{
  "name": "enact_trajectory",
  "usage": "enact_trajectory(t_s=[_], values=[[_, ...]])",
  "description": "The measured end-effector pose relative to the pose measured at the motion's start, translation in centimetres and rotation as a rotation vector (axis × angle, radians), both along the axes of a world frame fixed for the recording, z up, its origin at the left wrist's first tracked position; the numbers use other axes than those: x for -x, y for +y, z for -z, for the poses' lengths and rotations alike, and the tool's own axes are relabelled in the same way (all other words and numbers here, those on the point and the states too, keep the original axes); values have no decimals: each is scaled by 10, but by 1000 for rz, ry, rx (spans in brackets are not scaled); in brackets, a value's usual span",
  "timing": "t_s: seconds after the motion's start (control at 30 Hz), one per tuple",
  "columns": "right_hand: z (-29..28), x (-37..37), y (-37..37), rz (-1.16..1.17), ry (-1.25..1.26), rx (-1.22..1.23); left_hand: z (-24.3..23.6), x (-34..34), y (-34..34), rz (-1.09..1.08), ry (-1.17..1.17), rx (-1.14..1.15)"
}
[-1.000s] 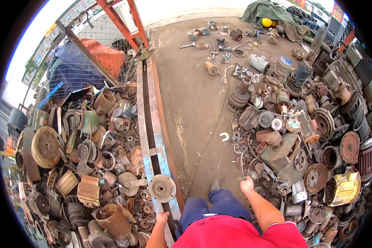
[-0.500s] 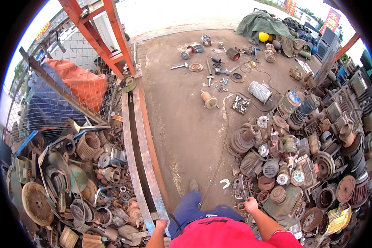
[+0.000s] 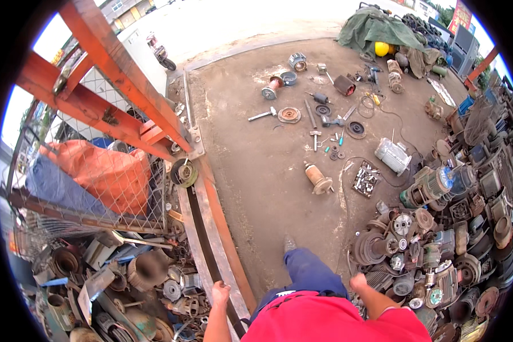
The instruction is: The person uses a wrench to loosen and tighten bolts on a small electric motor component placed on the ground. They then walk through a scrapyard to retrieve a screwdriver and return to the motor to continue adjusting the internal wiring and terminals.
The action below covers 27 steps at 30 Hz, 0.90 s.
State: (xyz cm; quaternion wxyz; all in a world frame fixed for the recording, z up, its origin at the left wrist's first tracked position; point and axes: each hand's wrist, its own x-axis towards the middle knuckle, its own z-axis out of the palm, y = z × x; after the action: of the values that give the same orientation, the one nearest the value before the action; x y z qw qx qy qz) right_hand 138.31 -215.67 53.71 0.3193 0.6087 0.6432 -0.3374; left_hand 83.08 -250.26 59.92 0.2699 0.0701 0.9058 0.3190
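Far right, a red-and-yellow sign [image 3: 460,16] stands tall past a green tarp [image 3: 376,28] with a yellow ball-like thing [image 3: 382,49] on it. Far left, an orange tarp [image 3: 105,171] and a blue one [image 3: 48,185] sit behind wire mesh [image 3: 125,165] under red steel beams [image 3: 114,62].

Middle ground is bare dirt floor [image 3: 256,154] scattered with tools and parts — a hammer [image 3: 262,114], a round disc [image 3: 289,114], a rotor [image 3: 318,178], a grey motor [image 3: 393,155], a tray of small parts [image 3: 366,179]. Right side is piled with motors and pulleys [image 3: 439,239]; near left is a heap of rusty scrap [image 3: 125,279].

A rusty steel rail [image 3: 211,228] runs from near centre toward the far left, splitting scrap from floor.

Left hand [image 3: 220,294] rests on the rail's near end, grip closed on its edge, forearm coming up from the bottom. Right hand [image 3: 358,282] is a loose fist, holding nothing, just beside the pulley pile. Blue trouser leg [image 3: 308,268] steps forward on the floor.
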Motion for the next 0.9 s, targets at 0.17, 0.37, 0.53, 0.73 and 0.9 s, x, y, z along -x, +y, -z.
enact_trajectory(t_s=[0.17, 0.37, 0.53, 0.73, 0.9], values=[[-77, 264, 217, 492, 426, -258, -25, 41, 50, -297, -666, 147], [-216, 493, 377, 95, 672, -434, 88, 150, 89, -475, -756, -52], [-124, 546, 440, 210, 397, -438, 126, 329, 271, -373, -445, -79], [-8, 475, 442, 634, -51, -67, -52, 579, 624, 15, -241, -138], [53, 520, 523, -227, -301, 263, -71, 710, 795, 298, 112, 13]])
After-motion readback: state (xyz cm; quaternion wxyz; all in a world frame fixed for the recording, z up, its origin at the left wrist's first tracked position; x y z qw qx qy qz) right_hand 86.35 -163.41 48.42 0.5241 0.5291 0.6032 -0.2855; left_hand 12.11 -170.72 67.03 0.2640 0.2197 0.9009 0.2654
